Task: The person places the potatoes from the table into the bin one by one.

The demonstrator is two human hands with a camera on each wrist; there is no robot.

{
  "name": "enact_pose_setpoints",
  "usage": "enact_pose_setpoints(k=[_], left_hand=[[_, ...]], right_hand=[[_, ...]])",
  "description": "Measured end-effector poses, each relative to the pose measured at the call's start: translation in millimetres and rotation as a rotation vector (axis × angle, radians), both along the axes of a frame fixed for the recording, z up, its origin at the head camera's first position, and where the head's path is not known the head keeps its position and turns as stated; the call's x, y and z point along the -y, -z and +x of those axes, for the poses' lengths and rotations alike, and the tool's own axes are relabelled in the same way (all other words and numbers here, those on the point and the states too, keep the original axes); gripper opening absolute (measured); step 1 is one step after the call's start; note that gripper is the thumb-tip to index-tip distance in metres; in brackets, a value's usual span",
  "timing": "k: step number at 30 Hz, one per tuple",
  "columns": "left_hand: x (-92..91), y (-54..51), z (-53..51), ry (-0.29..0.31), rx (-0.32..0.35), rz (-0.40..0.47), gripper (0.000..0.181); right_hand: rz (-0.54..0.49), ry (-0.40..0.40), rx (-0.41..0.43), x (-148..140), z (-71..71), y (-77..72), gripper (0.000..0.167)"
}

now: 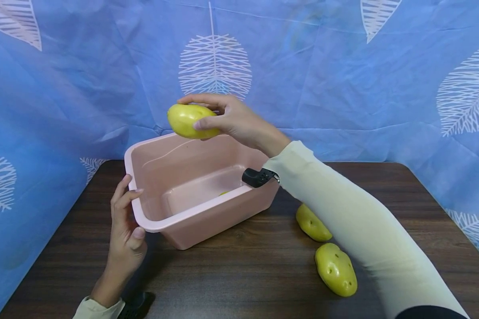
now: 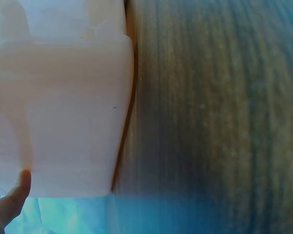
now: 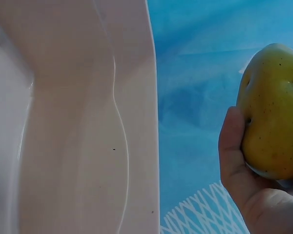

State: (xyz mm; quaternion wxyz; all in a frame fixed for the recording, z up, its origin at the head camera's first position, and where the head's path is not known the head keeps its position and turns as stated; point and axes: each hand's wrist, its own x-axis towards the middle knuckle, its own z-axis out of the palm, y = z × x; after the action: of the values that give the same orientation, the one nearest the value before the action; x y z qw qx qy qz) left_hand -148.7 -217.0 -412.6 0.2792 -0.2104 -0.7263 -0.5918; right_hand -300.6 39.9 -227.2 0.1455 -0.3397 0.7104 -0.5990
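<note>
Blue leaf-print cloth behind dark desk. Pink bin, rim gripped by left hand's fingers. Held potato, gripped in right hand's fingers near far rim. Apparently done: yellow sliver inside. Outstanding: held potato, nearer potato, farther potato on desk.

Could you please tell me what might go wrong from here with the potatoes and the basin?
The right hand holds one potato near the far rim of the basin, so a slip might drop it outside. The right sleeve partly hides another potato on the table in the head view; the arm could knock it when drawing back.
</note>
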Motion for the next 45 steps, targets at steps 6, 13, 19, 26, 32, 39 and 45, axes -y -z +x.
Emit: enact_pose_setpoints(k=[6, 13, 19, 26, 32, 39, 45], left_hand=[[0.5, -0.6, 0.1, -0.014, -0.006, -0.012, 0.063], [0.2, -1.3, 0.0, -0.008, -0.001, -0.013, 0.065], [-1.0, -1.4, 0.2, -0.018, 0.008, -0.013, 0.064], [-1.1, -1.6, 0.7, -0.021, 0.016, -0.016, 0.064], [0.2, -1.5, 1.0, -0.020, 0.034, -0.024, 0.066], [1.7, -0.9, 0.5, -0.014, 0.032, -0.009, 0.069], [1.0, 0.1, -1.5, 0.005, 0.016, 0.001, 0.071]], right_hand=[[0.010, 0.000, 0.023, 7.3, -6.3, 3.3, 0.054], [0.031, 0.007, 0.083, 14.8, -16.4, 9.6, 0.056], [0.094, -0.007, 0.066, 20.9, -19.4, 16.7, 0.054], [0.152, -0.031, 0.049, 30.2, -23.5, 22.5, 0.054], [0.162, -0.043, 0.090, 37.9, -28.4, 28.4, 0.053], [0.178, -0.108, 0.144, 46.5, -29.9, 34.5, 0.053], [0.205, -0.137, 0.145, 50.1, -30.1, 36.5, 0.053]])
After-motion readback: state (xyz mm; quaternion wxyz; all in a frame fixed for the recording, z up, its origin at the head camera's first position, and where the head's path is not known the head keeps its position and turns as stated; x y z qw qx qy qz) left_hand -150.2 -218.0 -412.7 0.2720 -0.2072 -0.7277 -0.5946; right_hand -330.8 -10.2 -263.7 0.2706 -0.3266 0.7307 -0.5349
